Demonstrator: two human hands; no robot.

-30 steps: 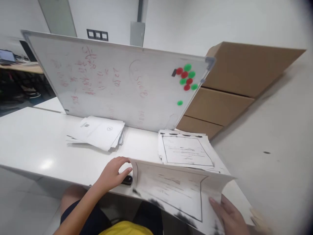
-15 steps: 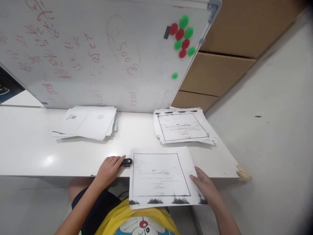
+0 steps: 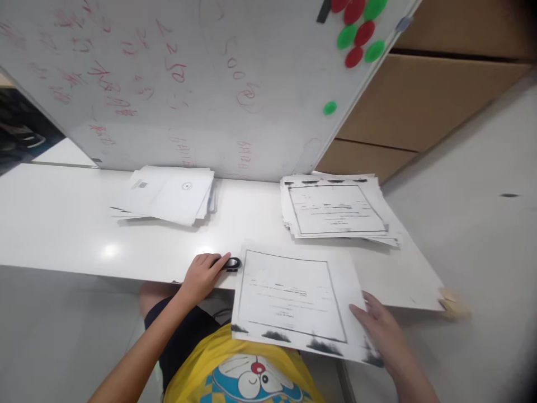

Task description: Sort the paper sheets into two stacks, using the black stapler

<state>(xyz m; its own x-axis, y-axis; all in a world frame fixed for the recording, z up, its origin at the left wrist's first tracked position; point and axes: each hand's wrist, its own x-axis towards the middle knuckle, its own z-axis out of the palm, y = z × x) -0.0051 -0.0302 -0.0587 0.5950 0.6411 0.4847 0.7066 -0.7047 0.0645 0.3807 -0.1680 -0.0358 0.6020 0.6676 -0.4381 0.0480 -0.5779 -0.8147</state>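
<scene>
My left hand [image 3: 202, 275] rests at the front edge of the white table [image 3: 62, 235], its fingers curled over a small black object [image 3: 230, 263]. My right hand [image 3: 384, 330] holds the lower right corner of a printed sheet [image 3: 293, 296] that lies flat and overhangs the table edge toward my lap. Behind that sheet lies a stack of similar printed sheets [image 3: 335, 210]. Further left sits a pile of white papers [image 3: 168, 193].
A whiteboard [image 3: 188, 84] with red writing and red and green magnets [image 3: 356, 28] leans at the back of the table. Brown cardboard boxes [image 3: 419, 101] stand behind on the right. A white wall is to the right.
The sheet was raised and bent a second ago; now it lies flat on the table edge. My left hand has closed over the black object. The view tilted down.
</scene>
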